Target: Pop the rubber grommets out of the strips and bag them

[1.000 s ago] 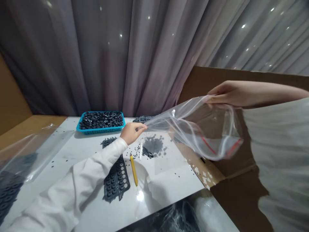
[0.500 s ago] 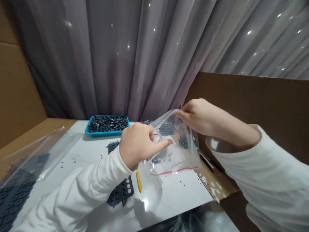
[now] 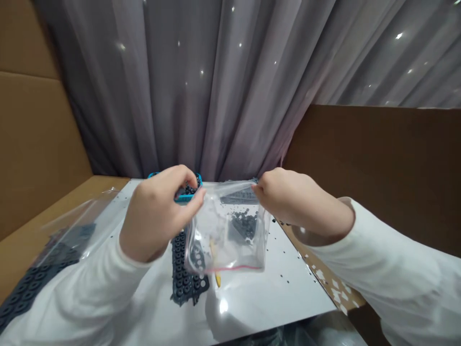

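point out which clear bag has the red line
The clear bag between the left hand and the right hand: a red line runs along its lower edge. The other bag, at the picture's far left, shows none.

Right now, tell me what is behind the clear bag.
Through the clear bag show small dark pieces, part of a studded sheet, a yellow stick and, farther back, grey sheeting. Creases and glare blur details; anything under the pieces is covered.

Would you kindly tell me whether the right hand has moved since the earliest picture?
Yes: judged against the blue basket, the right hand has moved left and lower in the view, closer to the basket.
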### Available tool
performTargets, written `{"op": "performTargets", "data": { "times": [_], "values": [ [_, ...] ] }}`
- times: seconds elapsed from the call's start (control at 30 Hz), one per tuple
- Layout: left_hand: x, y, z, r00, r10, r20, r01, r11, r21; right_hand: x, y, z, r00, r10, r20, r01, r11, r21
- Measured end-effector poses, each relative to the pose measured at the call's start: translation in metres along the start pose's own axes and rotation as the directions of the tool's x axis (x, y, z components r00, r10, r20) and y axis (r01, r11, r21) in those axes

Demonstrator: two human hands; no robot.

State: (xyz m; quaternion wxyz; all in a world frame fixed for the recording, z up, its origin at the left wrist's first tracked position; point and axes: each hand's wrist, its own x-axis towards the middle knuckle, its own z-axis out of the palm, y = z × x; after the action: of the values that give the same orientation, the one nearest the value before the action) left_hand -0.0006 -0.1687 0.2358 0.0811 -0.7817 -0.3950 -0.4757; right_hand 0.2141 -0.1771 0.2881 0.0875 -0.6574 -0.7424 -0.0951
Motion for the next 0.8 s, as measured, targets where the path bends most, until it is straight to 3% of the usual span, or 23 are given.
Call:
{"op": "performTargets", "data": {
  "times": [0.07,0.1,0.2,0.27,0.33,0.37,0.4,0.5,0.6,0.67,0.73,0.77,0.8],
  "values": [
    [-0.005,0.015,-0.013,0.982,0.147,0.121,-0.148,0.989,0.007,0.001,-0.02,-0.01,0.99,0.069,0.126,-0.064,0.997,-0.041],
    [-0.007,0.02,-0.018,0.972,0.117,0.205,-0.133,0.989,0.069,0.001,-0.028,-0.016,0.984,0.062,0.169,-0.053,0.997,-0.061],
    [-0.013,0.019,-0.029,0.961,-0.134,0.244,0.057,0.952,0.3,-0.001,-0.039,-0.025,0.975,0.033,0.219,-0.004,0.991,-0.132],
    [-0.017,0.009,-0.031,0.899,-0.222,0.378,0.108,0.948,0.301,-0.001,-0.037,-0.024,0.974,0.04,0.224,-0.003,0.986,-0.164],
    [-0.021,-0.003,-0.028,0.802,-0.221,0.554,0.111,0.968,0.226,-0.001,-0.034,-0.02,0.974,0.03,0.223,0.009,0.985,-0.175],
    [-0.022,-0.008,-0.026,0.777,-0.221,0.589,0.119,0.971,0.208,0.0,-0.032,-0.018,0.976,0.024,0.218,0.016,0.984,-0.18],
    [-0.023,-0.012,-0.024,0.783,-0.237,0.575,0.135,0.967,0.214,0.001,-0.031,-0.016,0.978,0.019,0.207,0.021,0.982,-0.188],
    [-0.023,-0.023,-0.021,0.866,-0.32,0.385,0.214,0.932,0.294,0.004,-0.029,-0.01,0.983,0.007,0.185,0.035,0.974,-0.224],
    [-0.022,-0.027,-0.023,0.91,-0.304,0.282,0.212,0.925,0.314,0.005,-0.03,-0.008,0.979,-0.018,0.202,0.068,0.967,-0.246],
    [-0.024,-0.02,-0.027,0.966,-0.194,0.172,0.143,0.952,0.271,0.007,-0.034,-0.007,0.977,-0.03,0.213,0.083,0.967,-0.241],
    [-0.026,-0.006,-0.029,0.999,0.001,0.052,-0.009,0.988,0.153,0.008,-0.04,-0.008,0.976,-0.05,0.214,0.094,0.975,-0.2],
    [-0.028,0.002,-0.027,0.993,0.099,0.061,-0.104,0.991,0.081,0.009,-0.044,-0.008,0.975,-0.068,0.212,0.106,0.98,-0.171],
    [-0.028,0.009,-0.023,0.971,0.184,0.153,-0.188,0.982,0.007,0.01,-0.048,-0.009,0.973,-0.086,0.213,0.118,0.983,-0.144]
  ]
}}
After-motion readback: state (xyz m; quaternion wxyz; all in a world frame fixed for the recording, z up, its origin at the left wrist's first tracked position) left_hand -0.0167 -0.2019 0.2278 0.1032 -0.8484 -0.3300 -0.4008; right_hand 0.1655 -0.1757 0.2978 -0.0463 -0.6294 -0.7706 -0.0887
